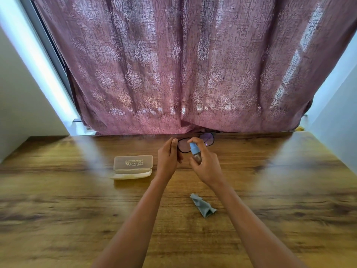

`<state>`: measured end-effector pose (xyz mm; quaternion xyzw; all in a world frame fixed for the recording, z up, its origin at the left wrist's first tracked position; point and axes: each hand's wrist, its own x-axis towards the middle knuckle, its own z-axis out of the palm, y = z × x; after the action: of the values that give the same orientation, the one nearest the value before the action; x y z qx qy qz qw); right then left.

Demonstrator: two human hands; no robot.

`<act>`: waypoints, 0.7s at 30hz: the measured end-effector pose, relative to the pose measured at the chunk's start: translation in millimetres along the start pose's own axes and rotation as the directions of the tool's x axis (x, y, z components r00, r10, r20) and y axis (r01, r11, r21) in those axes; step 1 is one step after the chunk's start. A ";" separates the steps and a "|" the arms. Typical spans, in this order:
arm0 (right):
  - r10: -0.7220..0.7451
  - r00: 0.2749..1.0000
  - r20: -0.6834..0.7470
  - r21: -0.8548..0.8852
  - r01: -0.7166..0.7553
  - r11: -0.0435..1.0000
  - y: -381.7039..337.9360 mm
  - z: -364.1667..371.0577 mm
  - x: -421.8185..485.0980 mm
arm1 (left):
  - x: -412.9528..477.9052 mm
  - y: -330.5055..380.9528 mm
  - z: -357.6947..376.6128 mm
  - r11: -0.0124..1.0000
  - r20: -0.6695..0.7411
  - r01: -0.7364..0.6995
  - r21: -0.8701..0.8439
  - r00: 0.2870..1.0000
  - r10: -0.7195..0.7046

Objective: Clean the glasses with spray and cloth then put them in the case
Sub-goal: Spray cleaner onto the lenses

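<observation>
Glasses point(195, 144) with a dark frame are held up above the far edge of the wooden table point(270, 190), close in front of the mauve curtain point(193, 64). In the head view, the left hand point(168, 158) has its fingers closed on the left end of the frame, thumb and fingertips pinching it. The right hand point(207, 167) is wrapped around a small spray bottle point(194, 151) with a blue top, held just in front of the left lens, with the index finger curled over the nozzle head. Whether any mist is coming out I cannot tell.

To the left of the hands, the case point(133, 167) lies open on the table, lid raised. Nearer, right of centre, the grey cloth point(202, 206) lies crumpled, untouched by either hand.

Spraying looks to be the step in hand. The risks, as I judge them: the nozzle sits so close to the lens that fluid may pool and run, and the one-ended pinch leaves the frame free to twist or slip when the pump is pressed. Overspray could also reach the curtain behind.
</observation>
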<state>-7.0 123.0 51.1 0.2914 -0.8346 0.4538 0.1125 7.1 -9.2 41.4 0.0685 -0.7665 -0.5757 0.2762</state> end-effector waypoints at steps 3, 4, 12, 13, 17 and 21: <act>-0.002 0.998 -0.055 0.027 0.003 1.000 1.4 -5.1 0.1 | -0.5 0.1 -0.8 1.000 -0.001 0.003 -0.018 1.000 -0.003; -0.005 0.996 -0.087 0.024 0.007 1.000 1.6 -7.6 0.6 | -0.6 0.0 -1.1 1.000 0.004 0.007 -0.027 1.000 -0.006; -0.010 0.966 -0.259 -0.040 0.000 0.999 12.0 -32.5 6.6 | 1.2 -0.3 -5.1 0.998 0.008 0.016 -0.068 1.000 -0.015; -0.019 0.966 -0.259 -0.052 0.006 0.999 12.7 -34.3 7.5 | 1.3 -0.6 -5.5 0.997 0.008 0.019 -0.070 1.000 -0.019; -0.023 0.972 -0.235 -0.087 0.003 0.996 12.7 -34.0 9.2 | 0.6 -1.0 -5.8 0.998 0.010 0.022 -0.065 1.000 -0.022; -0.008 0.971 -0.237 -0.046 -0.003 0.999 14.8 -31.0 8.8 | 0.2 -2.7 -7.5 0.997 -0.010 0.037 -0.062 0.999 -0.038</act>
<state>-25.2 151.3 62.3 0.2332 -0.8251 0.4657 0.2187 10.0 -16.4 40.3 0.0776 -0.7455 -0.6037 0.2715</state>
